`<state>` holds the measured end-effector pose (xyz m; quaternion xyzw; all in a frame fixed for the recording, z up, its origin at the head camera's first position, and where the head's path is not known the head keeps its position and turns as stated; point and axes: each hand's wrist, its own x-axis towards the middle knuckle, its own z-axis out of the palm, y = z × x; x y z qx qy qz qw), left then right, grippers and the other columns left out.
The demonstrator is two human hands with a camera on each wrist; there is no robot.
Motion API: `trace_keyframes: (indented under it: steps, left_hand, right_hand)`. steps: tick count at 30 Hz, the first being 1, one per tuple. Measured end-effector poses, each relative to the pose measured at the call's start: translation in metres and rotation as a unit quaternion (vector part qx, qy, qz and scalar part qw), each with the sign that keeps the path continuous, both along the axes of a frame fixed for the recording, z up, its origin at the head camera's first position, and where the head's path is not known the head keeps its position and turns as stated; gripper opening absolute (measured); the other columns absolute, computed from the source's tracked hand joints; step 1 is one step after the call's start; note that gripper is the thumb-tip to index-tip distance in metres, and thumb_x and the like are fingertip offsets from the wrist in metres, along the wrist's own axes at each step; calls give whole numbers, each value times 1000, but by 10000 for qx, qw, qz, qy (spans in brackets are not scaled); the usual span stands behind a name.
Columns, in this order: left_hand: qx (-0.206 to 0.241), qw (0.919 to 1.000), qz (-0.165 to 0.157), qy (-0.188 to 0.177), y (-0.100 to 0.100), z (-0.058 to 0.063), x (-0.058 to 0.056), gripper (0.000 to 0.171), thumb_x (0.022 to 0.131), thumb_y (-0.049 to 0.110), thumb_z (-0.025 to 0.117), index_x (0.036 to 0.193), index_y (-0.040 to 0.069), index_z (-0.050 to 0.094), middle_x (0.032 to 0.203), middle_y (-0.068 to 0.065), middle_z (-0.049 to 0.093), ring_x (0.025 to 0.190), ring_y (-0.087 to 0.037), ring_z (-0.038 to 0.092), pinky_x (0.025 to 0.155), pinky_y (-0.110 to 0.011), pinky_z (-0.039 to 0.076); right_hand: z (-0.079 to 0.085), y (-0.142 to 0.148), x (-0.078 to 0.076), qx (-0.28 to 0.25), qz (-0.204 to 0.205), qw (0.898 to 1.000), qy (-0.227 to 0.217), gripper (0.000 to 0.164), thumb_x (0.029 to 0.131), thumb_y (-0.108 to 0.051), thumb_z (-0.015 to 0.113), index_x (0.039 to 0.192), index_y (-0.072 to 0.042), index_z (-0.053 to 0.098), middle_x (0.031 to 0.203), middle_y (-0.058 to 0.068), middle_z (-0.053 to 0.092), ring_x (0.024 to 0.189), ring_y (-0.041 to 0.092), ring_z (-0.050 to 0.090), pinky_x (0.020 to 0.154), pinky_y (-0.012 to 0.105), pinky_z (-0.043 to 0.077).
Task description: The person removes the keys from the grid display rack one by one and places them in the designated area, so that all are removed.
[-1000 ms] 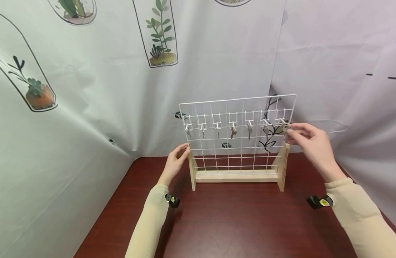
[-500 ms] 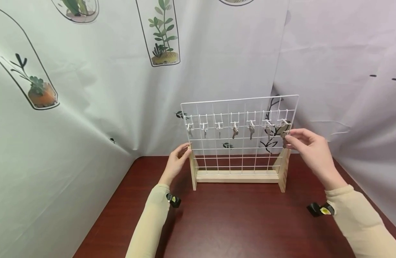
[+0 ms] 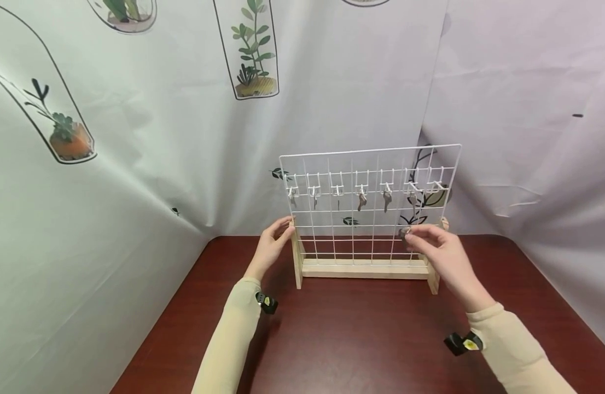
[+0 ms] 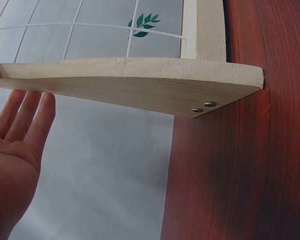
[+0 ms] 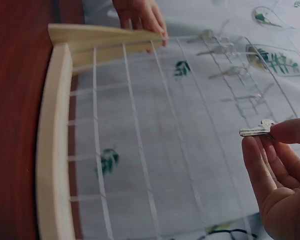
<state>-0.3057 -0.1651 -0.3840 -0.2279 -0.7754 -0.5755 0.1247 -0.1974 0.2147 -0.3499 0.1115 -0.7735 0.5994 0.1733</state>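
A white wire grid rack [image 3: 364,272] on a wooden stand faces me on the table. My left hand [image 3: 267,247] holds the top of its left wooden side post [image 4: 125,80], thumb on one side and fingers on the other. Between thumb and fingertips, my right hand [image 3: 442,256] pinches a small silver key [image 5: 256,130], in front of the grid's lower right part. Other keys, among them a brownish key [image 3: 362,201] and a grey key [image 3: 387,201], hang from white hooks along the grid. No key shows on the rightmost hook [image 3: 435,187].
The dark red wooden table [image 3: 342,334] extends in front of the rack and to both sides. Behind it hangs a pale cloth backdrop [image 3: 352,71] with printed plants. Black cameras are strapped to both wrists, the right wrist camera [image 3: 456,343] nearest the tabletop.
My right hand has come off the rightmost hook with the key, moving left and down to the front of the grid. The left hand keeps its place on the post.
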Motion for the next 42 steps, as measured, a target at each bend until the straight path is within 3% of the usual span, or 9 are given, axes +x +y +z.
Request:
trace_keyframes:
  steps: [5,9,15,19,31,36,42]
  left_hand:
    - [-14,9998,50,-186,-3,-1,1,39,101,11,63,137,-5,57,137,-25,58,129,-38,55,104,-47,48]
    - [59,9999,-10,-112,-2,-2,-1,40,101,11,63,136,-7,57,136,-28,58,128,-40,55,103,-48,49]
    - [122,9998,-133,-46,-2,-5,-4,40,101,10,62,135,-11,55,135,-31,57,127,-41,55,101,-42,51]
    - [111,9998,-139,-20,-2,-6,-4,39,101,9,63,134,-9,56,134,-29,59,127,-40,55,102,-42,50]
    - [-251,9994,-145,-172,-2,3,-8,46,101,15,63,141,-5,53,140,-23,57,134,-36,51,109,-48,43]
    - [-280,9991,-179,-268,-5,3,-8,47,101,15,63,142,-6,52,141,-23,57,134,-35,51,109,-47,44]
    - [-188,9991,-286,-246,-6,3,-8,46,101,13,63,141,-6,53,139,-23,58,133,-35,52,108,-47,44]
  right_hand:
    - [-22,-20,-5,-335,166,9991,-194,28,97,-8,67,115,14,63,94,-6,71,80,7,70,77,24,59]
    - [-40,-33,-6,-542,276,9976,-323,25,97,-5,66,114,13,64,97,2,72,79,9,69,76,25,59]
    - [-68,-52,-5,-849,424,9928,-730,22,94,-1,67,111,14,64,91,2,72,75,11,69,73,28,60]
    - [-83,-63,-6,-992,563,9889,-953,22,93,0,68,109,14,64,92,8,73,74,13,69,74,30,60]
    - [-108,-88,-7,-1038,1273,9754,-1470,21,94,2,65,108,18,63,100,23,72,79,13,71,77,33,61]
    - [-117,-102,-6,-1013,1587,9675,-1689,20,93,1,65,105,17,62,100,23,72,78,14,71,75,31,61]
    - [-126,-118,-5,-1043,1672,9630,-1838,15,92,4,62,101,16,62,96,21,72,74,15,69,72,30,61]
